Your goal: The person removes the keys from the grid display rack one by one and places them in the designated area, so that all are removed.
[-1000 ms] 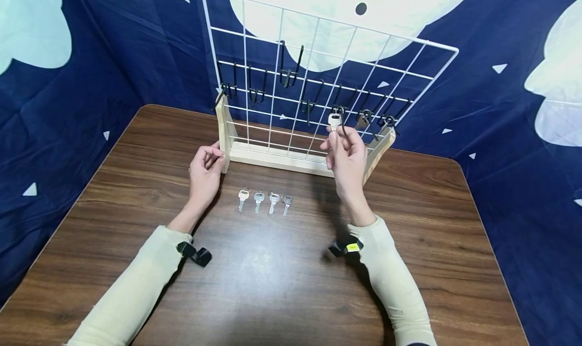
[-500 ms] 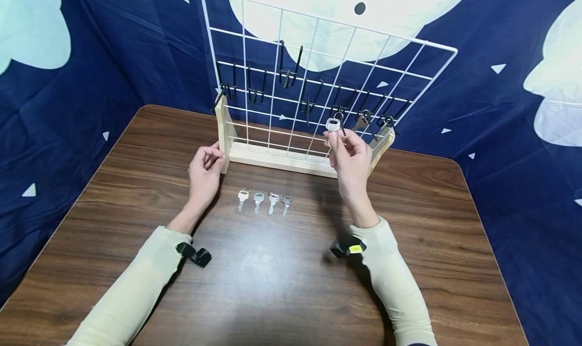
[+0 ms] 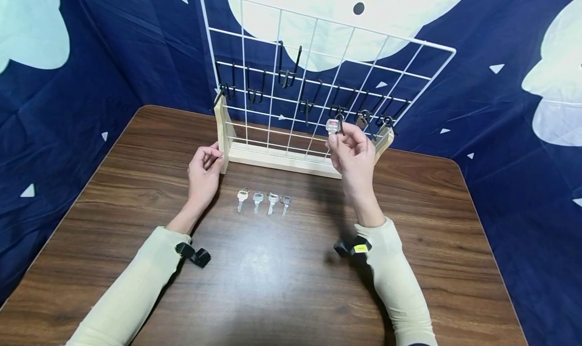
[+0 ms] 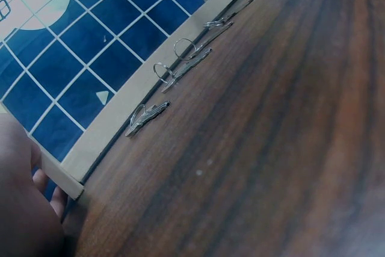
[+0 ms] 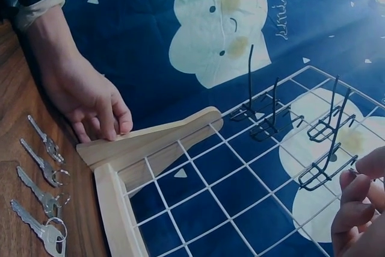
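My right hand [image 3: 356, 156] pinches a silver key [image 3: 332, 127] by its blade, between thumb and fingers, in front of the white wire grid [image 3: 313, 35]. The key's head points up. Its ring meets a black hook [image 3: 342, 128] on the grid; whether the ring is fully round the hook I cannot tell. In the right wrist view the key is mostly hidden by the fingers. My left hand [image 3: 204, 174] holds the left wooden leg [image 3: 223, 134] of the grid's stand, thumb in front and fingers reaching behind, as the left wrist view shows.
Several keys [image 3: 273, 199] with rings lie in a row on the wooden table [image 3: 254, 295] before the stand. Two hooks at the right bear keys, one of them brownish [image 3: 362, 119]. Other black hooks [image 3: 286, 77] on the left half hold nothing. Blue cloth [image 3: 104, 43] hangs behind.
My right hand has shifted slightly right and down, and the key has come a little lower, its head tilting. The left hand keeps its hold on the stand.
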`<action>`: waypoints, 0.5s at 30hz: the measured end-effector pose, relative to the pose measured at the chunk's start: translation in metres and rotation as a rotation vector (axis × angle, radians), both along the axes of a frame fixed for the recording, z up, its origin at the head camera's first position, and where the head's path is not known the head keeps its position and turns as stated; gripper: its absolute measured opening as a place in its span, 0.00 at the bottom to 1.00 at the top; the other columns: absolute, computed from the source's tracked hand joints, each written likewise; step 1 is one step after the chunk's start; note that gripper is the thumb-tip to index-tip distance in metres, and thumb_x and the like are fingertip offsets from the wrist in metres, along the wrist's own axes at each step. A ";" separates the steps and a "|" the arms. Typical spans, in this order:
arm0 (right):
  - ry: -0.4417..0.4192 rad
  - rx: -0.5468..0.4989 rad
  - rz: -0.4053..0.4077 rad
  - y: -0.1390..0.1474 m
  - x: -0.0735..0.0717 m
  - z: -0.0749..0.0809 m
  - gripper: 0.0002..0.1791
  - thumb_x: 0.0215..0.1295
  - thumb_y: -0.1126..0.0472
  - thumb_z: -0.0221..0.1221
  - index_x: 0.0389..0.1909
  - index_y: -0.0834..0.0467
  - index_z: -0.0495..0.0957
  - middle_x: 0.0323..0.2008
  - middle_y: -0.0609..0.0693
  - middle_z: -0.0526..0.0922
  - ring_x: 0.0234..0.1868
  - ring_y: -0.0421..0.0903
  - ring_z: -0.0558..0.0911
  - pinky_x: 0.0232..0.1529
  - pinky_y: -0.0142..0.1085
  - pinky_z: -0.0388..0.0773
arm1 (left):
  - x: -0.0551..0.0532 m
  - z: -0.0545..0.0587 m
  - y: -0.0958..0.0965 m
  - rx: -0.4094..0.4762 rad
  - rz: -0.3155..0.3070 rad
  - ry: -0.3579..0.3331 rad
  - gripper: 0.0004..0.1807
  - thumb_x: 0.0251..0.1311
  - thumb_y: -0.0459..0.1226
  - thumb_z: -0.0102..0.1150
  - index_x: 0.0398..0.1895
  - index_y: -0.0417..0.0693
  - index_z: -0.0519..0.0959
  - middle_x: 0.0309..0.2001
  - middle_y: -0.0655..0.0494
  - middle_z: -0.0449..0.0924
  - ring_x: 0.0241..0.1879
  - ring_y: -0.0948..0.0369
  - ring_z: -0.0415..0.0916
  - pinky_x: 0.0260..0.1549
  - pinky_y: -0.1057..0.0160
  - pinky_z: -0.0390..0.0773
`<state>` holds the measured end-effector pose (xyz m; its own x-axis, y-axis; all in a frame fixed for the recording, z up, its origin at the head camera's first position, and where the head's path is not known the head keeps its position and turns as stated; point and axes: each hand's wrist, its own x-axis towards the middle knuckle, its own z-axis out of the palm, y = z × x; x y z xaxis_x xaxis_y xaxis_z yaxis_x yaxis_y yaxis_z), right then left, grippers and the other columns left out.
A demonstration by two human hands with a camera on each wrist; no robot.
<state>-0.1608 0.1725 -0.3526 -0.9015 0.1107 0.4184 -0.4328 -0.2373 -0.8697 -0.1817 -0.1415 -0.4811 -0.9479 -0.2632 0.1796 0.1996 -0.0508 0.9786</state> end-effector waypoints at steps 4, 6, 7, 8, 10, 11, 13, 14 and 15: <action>-0.020 -0.034 0.027 0.000 0.001 0.003 0.19 0.72 0.77 0.59 0.44 0.49 0.87 0.27 0.45 0.87 0.15 0.34 0.70 0.14 0.22 0.57 | 0.000 0.000 0.000 -0.002 -0.002 0.004 0.08 0.75 0.20 0.55 0.42 0.39 0.76 0.74 0.36 0.78 0.74 0.42 0.76 0.75 0.58 0.78; -0.036 -0.037 0.031 0.000 0.002 0.005 0.18 0.73 0.76 0.59 0.42 0.49 0.87 0.26 0.45 0.87 0.16 0.34 0.70 0.14 0.22 0.58 | 0.000 0.000 0.000 -0.003 -0.001 0.005 0.07 0.75 0.20 0.55 0.42 0.38 0.76 0.74 0.36 0.78 0.74 0.42 0.76 0.74 0.59 0.78; -0.044 -0.037 0.032 0.000 0.002 0.005 0.17 0.73 0.76 0.59 0.42 0.49 0.87 0.26 0.45 0.87 0.16 0.34 0.71 0.14 0.22 0.59 | 0.000 0.000 0.000 -0.003 -0.001 0.006 0.07 0.75 0.20 0.55 0.43 0.38 0.76 0.74 0.36 0.78 0.74 0.42 0.76 0.75 0.58 0.78; -0.050 -0.036 0.031 0.000 0.002 0.006 0.17 0.73 0.76 0.59 0.41 0.50 0.87 0.26 0.45 0.86 0.16 0.35 0.71 0.15 0.22 0.59 | 0.000 0.000 0.000 -0.004 0.000 0.004 0.07 0.75 0.20 0.55 0.43 0.38 0.76 0.74 0.36 0.78 0.74 0.42 0.76 0.75 0.59 0.78; -0.055 -0.035 0.027 -0.001 0.003 0.006 0.16 0.73 0.75 0.59 0.40 0.50 0.87 0.25 0.45 0.86 0.16 0.34 0.70 0.15 0.22 0.59 | 0.000 0.001 0.000 -0.005 0.001 0.003 0.08 0.75 0.19 0.54 0.43 0.38 0.76 0.74 0.36 0.78 0.74 0.42 0.76 0.75 0.58 0.78; -0.056 -0.034 0.025 -0.001 0.003 0.007 0.16 0.74 0.75 0.59 0.39 0.50 0.87 0.25 0.45 0.85 0.15 0.34 0.70 0.15 0.22 0.59 | 0.001 0.001 0.000 -0.006 0.001 0.001 0.08 0.75 0.19 0.54 0.42 0.38 0.76 0.74 0.36 0.78 0.74 0.42 0.76 0.75 0.58 0.78; -0.054 -0.033 0.014 -0.002 0.003 0.007 0.16 0.74 0.74 0.59 0.38 0.50 0.87 0.24 0.44 0.85 0.15 0.34 0.69 0.14 0.22 0.58 | 0.001 0.001 0.000 -0.012 0.001 0.000 0.08 0.75 0.19 0.54 0.42 0.38 0.76 0.74 0.36 0.78 0.74 0.42 0.76 0.75 0.58 0.78; -0.052 -0.034 0.010 -0.002 0.003 0.007 0.16 0.74 0.74 0.59 0.38 0.50 0.87 0.24 0.44 0.85 0.15 0.33 0.68 0.14 0.22 0.57 | 0.001 0.001 0.000 -0.015 0.001 -0.001 0.07 0.75 0.20 0.55 0.42 0.38 0.76 0.74 0.36 0.78 0.74 0.42 0.76 0.75 0.58 0.78; -0.052 -0.039 0.005 -0.002 0.003 0.007 0.16 0.75 0.74 0.59 0.37 0.50 0.87 0.25 0.44 0.85 0.15 0.33 0.68 0.14 0.22 0.57 | 0.001 0.002 0.000 -0.018 0.001 -0.001 0.07 0.75 0.20 0.55 0.43 0.37 0.76 0.74 0.36 0.78 0.74 0.42 0.76 0.75 0.58 0.78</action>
